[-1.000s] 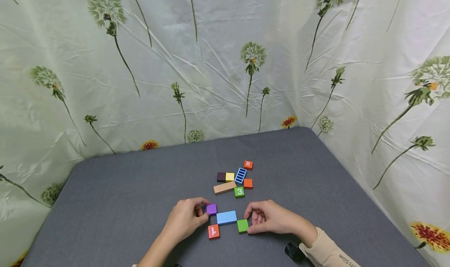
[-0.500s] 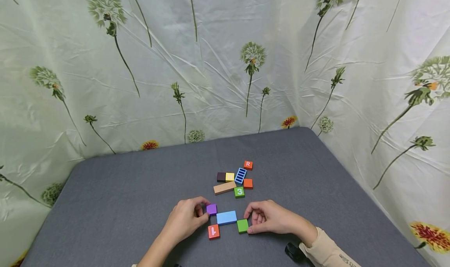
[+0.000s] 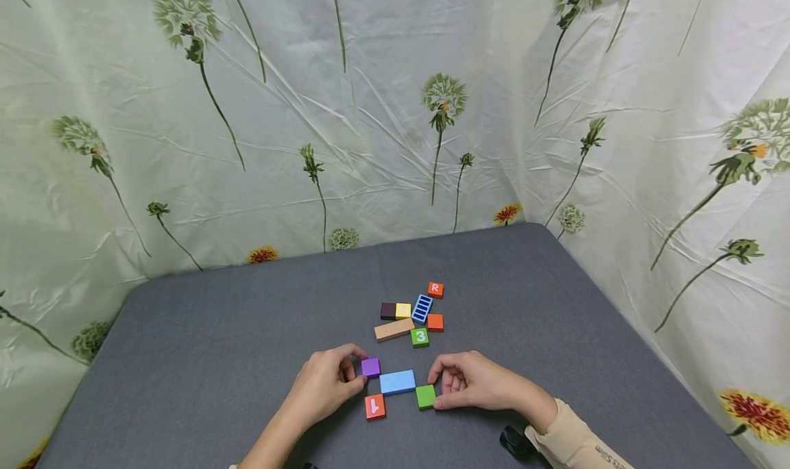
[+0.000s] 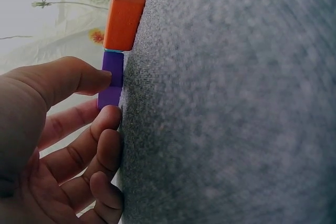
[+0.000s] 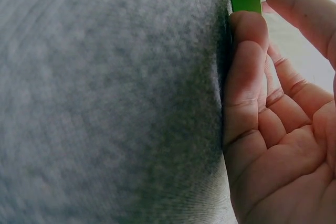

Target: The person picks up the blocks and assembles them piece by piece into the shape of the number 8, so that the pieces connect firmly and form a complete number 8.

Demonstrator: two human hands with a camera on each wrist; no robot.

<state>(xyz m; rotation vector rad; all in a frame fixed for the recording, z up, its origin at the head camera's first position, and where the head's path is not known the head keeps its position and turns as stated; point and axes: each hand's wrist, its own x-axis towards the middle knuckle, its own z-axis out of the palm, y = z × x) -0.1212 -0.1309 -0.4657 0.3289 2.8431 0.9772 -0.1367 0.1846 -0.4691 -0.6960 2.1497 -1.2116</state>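
Observation:
On the grey table, my left hand [image 3: 324, 381] pinches the left side of a purple square block [image 3: 371, 367] between thumb and index finger. In the left wrist view the thumb lies across the purple block's near face. My right hand [image 3: 474, 381] holds the right side of a green square block [image 3: 426, 397], thumb at its near corner, index fingertip at its far edge, other fingers curled. Between the two lies a light blue rectangular block [image 3: 398, 382], their corners meeting its ends. An orange block with a white 1 [image 3: 375, 407] sits just below its left end.
Farther back lie a tan plank [image 3: 394, 330], a green block marked 3 [image 3: 420, 337], dark [image 3: 388, 310] and yellow [image 3: 403, 310] blocks, a blue slotted block [image 3: 422, 308], a plain orange block [image 3: 435, 322] and one marked R [image 3: 435, 289]. A flowered curtain [image 3: 370, 112] hangs behind.

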